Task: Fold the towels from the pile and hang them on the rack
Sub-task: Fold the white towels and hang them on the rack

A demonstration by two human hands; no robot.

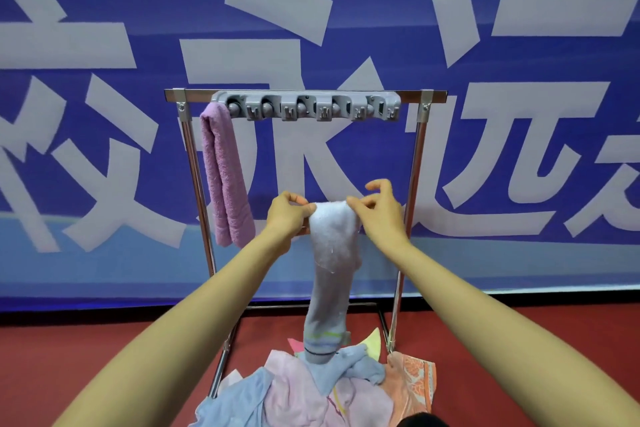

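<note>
L hand (286, 218), R hand (381, 218) pinch towel (333, 243), vertical

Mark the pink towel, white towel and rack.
pink towel (223, 177): head view, middle of hanging fold.
white towel (333, 236): head view, upper bunched part.
rack (410, 94): head view, bare top bar, right end.

Bright, even light; soft blur throughout; wide-angle bending toward the edges

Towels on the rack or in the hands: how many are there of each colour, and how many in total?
Pink towel, hung on the rack: 1
White towel, pinched by the left hand and the right hand: 1
Total: 2
</note>
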